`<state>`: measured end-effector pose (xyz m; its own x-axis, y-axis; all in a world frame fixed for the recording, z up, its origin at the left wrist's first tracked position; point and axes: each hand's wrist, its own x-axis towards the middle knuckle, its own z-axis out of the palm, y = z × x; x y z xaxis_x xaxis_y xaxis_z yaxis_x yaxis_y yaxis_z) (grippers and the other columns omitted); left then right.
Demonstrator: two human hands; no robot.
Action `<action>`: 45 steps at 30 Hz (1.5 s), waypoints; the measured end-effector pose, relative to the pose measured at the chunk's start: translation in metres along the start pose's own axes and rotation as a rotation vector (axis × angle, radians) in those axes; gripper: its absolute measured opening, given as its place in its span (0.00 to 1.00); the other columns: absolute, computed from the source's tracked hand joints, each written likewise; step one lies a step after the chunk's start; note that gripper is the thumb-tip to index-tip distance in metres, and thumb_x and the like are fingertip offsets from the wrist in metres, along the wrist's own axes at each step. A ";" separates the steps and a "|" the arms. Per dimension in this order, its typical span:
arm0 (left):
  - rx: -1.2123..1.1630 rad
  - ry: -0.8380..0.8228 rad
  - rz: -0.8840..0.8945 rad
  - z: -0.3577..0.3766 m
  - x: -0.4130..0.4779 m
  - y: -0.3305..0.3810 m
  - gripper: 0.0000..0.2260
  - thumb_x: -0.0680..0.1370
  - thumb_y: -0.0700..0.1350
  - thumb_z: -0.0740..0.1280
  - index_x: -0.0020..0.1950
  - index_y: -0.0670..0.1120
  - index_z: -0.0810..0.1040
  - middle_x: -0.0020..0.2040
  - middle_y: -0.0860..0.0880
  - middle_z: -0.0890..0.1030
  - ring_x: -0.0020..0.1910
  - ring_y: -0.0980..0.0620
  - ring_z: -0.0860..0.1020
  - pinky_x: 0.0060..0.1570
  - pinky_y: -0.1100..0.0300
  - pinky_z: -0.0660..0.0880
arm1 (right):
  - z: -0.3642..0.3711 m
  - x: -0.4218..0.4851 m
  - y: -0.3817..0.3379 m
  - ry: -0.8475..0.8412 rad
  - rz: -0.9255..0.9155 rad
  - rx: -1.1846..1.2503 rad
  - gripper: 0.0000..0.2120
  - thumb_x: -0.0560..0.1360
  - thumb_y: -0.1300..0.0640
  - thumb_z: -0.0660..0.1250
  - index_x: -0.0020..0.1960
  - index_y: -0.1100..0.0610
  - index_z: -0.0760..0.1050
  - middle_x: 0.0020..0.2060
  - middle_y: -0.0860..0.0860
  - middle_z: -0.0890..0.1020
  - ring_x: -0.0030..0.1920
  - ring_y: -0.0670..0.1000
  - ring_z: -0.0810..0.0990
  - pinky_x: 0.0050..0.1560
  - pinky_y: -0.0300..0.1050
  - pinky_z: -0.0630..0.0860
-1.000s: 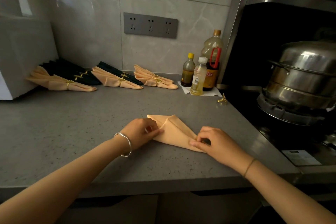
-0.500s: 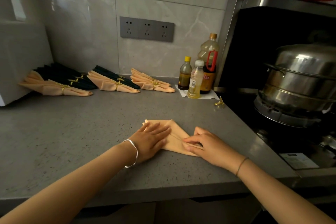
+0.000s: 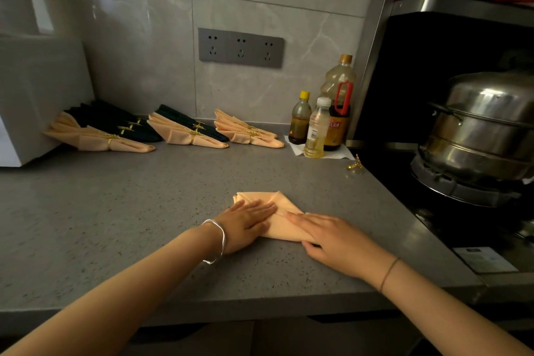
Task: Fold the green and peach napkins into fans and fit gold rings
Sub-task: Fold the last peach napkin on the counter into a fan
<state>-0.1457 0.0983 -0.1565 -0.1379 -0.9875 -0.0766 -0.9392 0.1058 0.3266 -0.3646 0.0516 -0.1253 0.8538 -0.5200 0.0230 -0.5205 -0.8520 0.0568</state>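
- Several ringed fans (image 3: 187, 133), green & peach, done, far left.
- Peach napkin (image 3: 273, 200) near centre; L hand (image 3: 245, 224) & R hand (image 3: 336, 237) flat, fingers straight, pressing folds.
- Gold ring (image 3: 355, 165) far right, unfitted.

Two hands, left hand (image 3: 245, 225) and right hand (image 3: 338, 240), one flat peach napkin (image 3: 277, 204) under them, one loose gold ring (image 3: 356, 165) near the stove. Three clusters of ringed fans along the back wall: peach fans (image 3: 187, 137) four at least, dark green fans (image 3: 115, 118) three at least, exact count unclear where stacked. Three bottles (image 3: 316, 130), one wall plate (image 3: 241, 48) with three sockets, one steel steamer pot (image 3: 485, 124), one silver bangle (image 3: 219, 240).
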 end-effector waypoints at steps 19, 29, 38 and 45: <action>-0.020 0.553 0.137 -0.038 -0.041 0.020 0.41 0.71 0.72 0.51 0.76 0.54 0.38 0.75 0.60 0.41 0.75 0.62 0.39 0.73 0.61 0.35 | -0.029 0.034 0.017 0.110 0.303 0.838 0.03 0.76 0.56 0.66 0.45 0.55 0.78 0.33 0.49 0.77 0.35 0.47 0.74 0.35 0.39 0.67; 0.329 0.144 0.138 -0.014 -0.061 -0.009 0.35 0.73 0.70 0.51 0.73 0.62 0.36 0.75 0.61 0.38 0.73 0.60 0.32 0.70 0.56 0.27 | -0.029 0.066 0.019 -0.634 0.392 1.327 0.05 0.75 0.61 0.65 0.50 0.59 0.77 0.40 0.53 0.84 0.40 0.47 0.82 0.42 0.38 0.79; 0.226 -0.032 0.031 -0.002 -0.047 -0.004 0.31 0.76 0.68 0.48 0.76 0.61 0.43 0.77 0.60 0.45 0.76 0.58 0.43 0.74 0.55 0.37 | -0.016 0.065 0.035 -0.412 0.350 0.934 0.11 0.75 0.50 0.68 0.55 0.52 0.77 0.49 0.49 0.82 0.49 0.47 0.80 0.48 0.39 0.77; 0.306 -0.022 0.037 -0.002 -0.046 -0.002 0.32 0.73 0.70 0.45 0.75 0.63 0.42 0.78 0.58 0.46 0.77 0.55 0.44 0.72 0.55 0.36 | -0.016 0.011 0.011 0.100 -0.072 0.363 0.13 0.75 0.47 0.66 0.59 0.43 0.75 0.51 0.34 0.73 0.53 0.36 0.72 0.52 0.29 0.67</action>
<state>-0.1365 0.1436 -0.1517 -0.1772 -0.9799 -0.0914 -0.9841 0.1751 0.0309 -0.3608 0.0375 -0.1081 0.8758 -0.4648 0.1302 -0.4132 -0.8614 -0.2953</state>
